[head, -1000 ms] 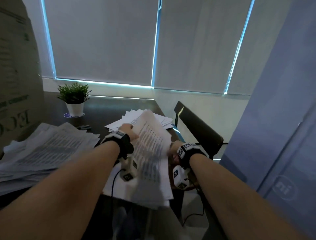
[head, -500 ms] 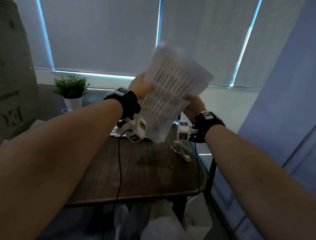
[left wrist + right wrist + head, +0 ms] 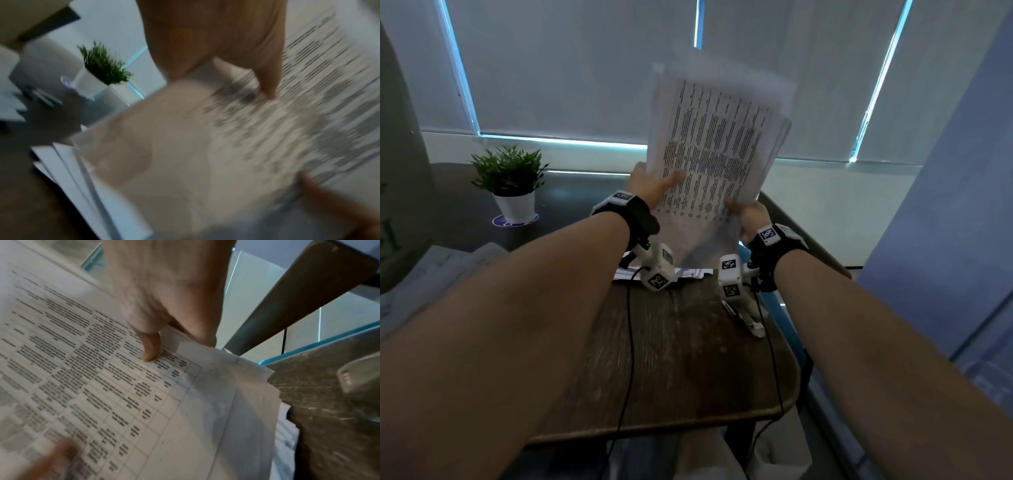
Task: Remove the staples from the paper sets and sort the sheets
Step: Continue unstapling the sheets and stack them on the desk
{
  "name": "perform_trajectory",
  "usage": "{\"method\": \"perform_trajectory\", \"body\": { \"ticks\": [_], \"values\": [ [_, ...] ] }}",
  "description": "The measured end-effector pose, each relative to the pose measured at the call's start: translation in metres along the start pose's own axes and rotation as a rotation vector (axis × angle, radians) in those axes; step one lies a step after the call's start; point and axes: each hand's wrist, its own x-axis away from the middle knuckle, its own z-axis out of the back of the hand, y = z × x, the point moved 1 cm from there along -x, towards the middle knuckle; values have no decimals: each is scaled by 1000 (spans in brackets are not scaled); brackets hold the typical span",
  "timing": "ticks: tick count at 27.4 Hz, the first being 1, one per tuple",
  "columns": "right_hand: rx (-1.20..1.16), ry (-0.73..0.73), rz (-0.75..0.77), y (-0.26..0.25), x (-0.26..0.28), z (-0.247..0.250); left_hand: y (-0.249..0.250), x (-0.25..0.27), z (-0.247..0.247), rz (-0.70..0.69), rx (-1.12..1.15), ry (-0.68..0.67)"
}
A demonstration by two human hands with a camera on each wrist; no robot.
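Note:
A set of printed sheets [image 3: 717, 150] is held upright in the air above the wooden table [image 3: 681, 359]. My left hand [image 3: 654, 186] grips its left edge, thumb across the printed face [image 3: 267, 78]. My right hand [image 3: 748, 214] pinches the lower right corner, thumb on the table-lined page [image 3: 150, 352] and fingers behind. The sheets [image 3: 144, 394] fan apart slightly at that corner. A metal staple remover [image 3: 744, 310] lies on the table below my right wrist. No staple can be made out.
A pile of loose sheets [image 3: 661, 272] lies on the table behind the wrists, another paper heap [image 3: 431, 274] at the left. A potted plant [image 3: 512, 181] stands far left, pens [image 3: 44, 97] near it. A dark chair back [image 3: 298, 293] stands right of the table.
Both hands lifted the paper set off the table and up in front of the window; it now stands higher and more upright. The head view tilted down to the table front.

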Motion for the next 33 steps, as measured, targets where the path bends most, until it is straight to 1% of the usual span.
{"method": "perform_trajectory", "body": {
  "ticks": [2, 3, 5, 6, 8, 9, 10, 11, 13, 15, 16, 17, 19, 20, 21, 22, 24, 25, 27, 28, 29, 31, 32, 33],
  "values": [
    [-136, 42, 13, -1, -11, 0, -24, -10, 2, 127, -141, -105],
    [-152, 27, 11, 0, -17, -1, -33, -13, 3, 149, -180, -106],
    [-146, -55, 12, 1, -21, -7, -46, -21, 4, 139, -206, -27],
    [-88, -117, 10, 1, -17, -11, -52, -26, 4, 127, -180, 4],
    [206, -204, -58, 10, -16, -17, -62, -36, 4, 144, -111, 72],
    [359, -224, -92, 19, -19, -19, -66, -40, 6, 169, -89, 97],
    [443, -227, -93, 28, -24, -18, -71, -44, 8, 195, -73, 106],
    [457, -218, -69, 36, -31, -19, -76, -50, 11, 223, -91, 110],
    [362, -153, -44, 44, -35, -27, -86, -58, 17, 267, -215, 120],
    [278, -98, -102, 53, -42, -40, -99, -65, 19, 321, -397, 80],
    [235, -108, -146, 57, -45, -48, -111, -71, 19, 363, -484, 30],
    [141, -127, -194, 62, -48, -55, -125, -79, 19, 395, -574, -22],
    [47, -167, -301, 66, -49, -66, -141, -88, 21, 380, -710, -84],
    [112, -205, -333, 67, -50, -68, -144, -89, 24, 363, -744, -81],
    [236, -254, -338, 69, -52, -67, -144, -89, 26, 355, -776, -64],
    [456, -321, -306, 67, -53, -64, -145, -89, 29, 338, -798, -46],
    [955, -426, -179, 60, -55, -46, -151, -87, 34, 325, -855, -18],
    [1135, -479, -163, 53, -52, -37, -154, -86, 34, 307, -920, 0],
    [1331, -588, -272, 50, -45, -10, -149, -76, 26, 231, -1114, 10],
    [1446, -631, -322, 54, -39, 3, -147, -71, 18, 161, -1157, 3],
    [1604, -652, -344, 63, -33, 12, -145, -67, 7, 86, -1113, -30],
    [1932, -552, -344, 87, -27, 30, -136, -53, -20, -78, -936, -159],
    [1988, -545, -295, 97, -28, 32, -130, -44, -33, -137, -857, -209],
    [1981, -585, -255, 98, -24, 33, -124, -32, -45, -168, -802, -254]
  ]
}}
